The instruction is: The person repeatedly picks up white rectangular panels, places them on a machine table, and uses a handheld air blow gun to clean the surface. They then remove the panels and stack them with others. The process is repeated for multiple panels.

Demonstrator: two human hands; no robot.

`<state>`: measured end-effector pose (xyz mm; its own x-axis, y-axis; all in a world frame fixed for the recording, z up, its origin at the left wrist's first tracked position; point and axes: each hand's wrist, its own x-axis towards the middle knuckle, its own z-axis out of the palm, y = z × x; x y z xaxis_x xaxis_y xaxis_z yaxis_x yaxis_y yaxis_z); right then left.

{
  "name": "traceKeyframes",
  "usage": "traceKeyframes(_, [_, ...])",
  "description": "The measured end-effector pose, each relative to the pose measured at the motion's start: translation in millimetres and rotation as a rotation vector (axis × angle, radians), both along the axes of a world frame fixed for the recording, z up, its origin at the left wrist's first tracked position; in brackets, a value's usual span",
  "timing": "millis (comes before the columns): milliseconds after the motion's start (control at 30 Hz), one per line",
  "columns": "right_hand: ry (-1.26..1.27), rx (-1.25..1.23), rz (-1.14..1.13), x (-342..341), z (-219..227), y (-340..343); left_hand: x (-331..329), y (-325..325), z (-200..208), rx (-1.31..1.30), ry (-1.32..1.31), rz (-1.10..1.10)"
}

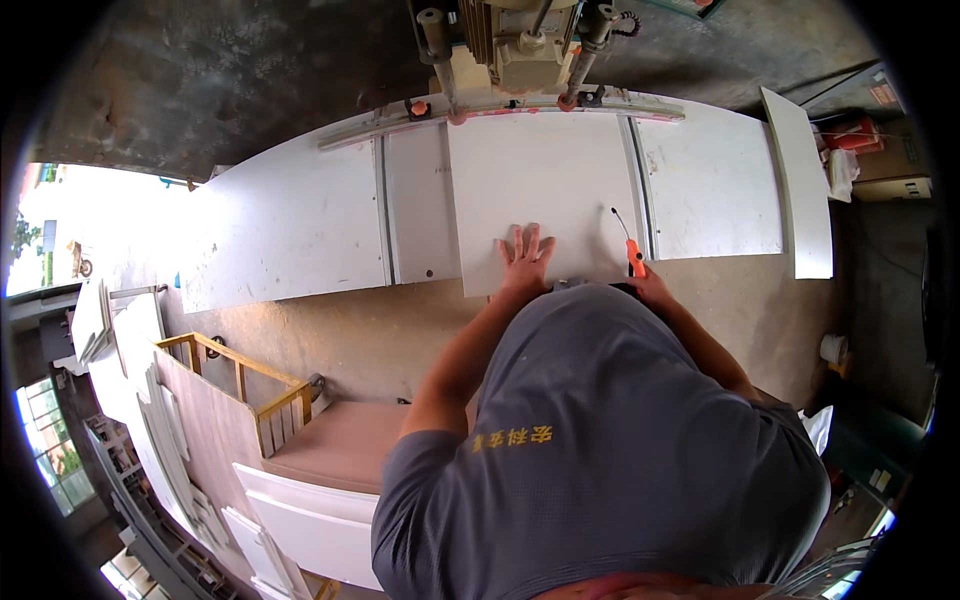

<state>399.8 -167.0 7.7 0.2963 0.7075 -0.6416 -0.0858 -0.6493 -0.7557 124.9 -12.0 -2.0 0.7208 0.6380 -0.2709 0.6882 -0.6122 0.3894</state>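
Observation:
A white panel (540, 175) lies flat on the machine's worktable. My left hand (525, 262) rests on its near part with the fingers spread, palm down. At the panel's near right corner, my right hand (651, 287) is closed round the orange handle of what looks like an air blow gun (636, 258). Its thin metal nozzle points away from me over the panel and ends in a dark tip. Part of the right hand's grip is hidden behind the handle and my body.
The machine's motor (522, 50) stands at the far side, behind a guide rail (370, 132) with red knobs. A narrow white board (800, 185) leans at the table's right end. Stacked white panels (310, 520) and a yellow-framed cart (285, 405) stand behind on the left.

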Motion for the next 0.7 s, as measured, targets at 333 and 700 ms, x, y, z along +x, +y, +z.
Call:
traceKeyframes(333, [-0.097, -0.181, 0.059, -3, 32, -9, 9, 10, 20, -0.018, 0.117, -0.075])
traceKeyframes(700, [-0.218, 0.009, 0.117, -16, 84, 7, 13, 9, 23, -0.001, 0.126, -0.076])
